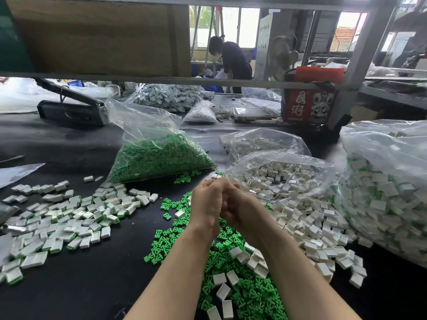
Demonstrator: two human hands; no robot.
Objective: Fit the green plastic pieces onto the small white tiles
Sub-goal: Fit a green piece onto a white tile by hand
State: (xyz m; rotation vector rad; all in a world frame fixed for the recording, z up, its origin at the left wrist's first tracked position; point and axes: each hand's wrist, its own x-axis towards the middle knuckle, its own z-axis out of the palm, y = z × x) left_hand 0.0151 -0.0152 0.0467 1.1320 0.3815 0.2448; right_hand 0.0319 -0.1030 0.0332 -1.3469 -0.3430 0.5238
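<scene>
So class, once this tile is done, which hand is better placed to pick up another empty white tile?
Probably the right hand: the loose white tiles lie heaped on its side, beside it.

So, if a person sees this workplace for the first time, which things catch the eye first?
Probably the loose green plastic pieces heaped on the black table under both arms, and the clear bag of green pieces behind them. Next come the white tiles spread at left, and the left hand and right hand pressed together at centre.
</scene>
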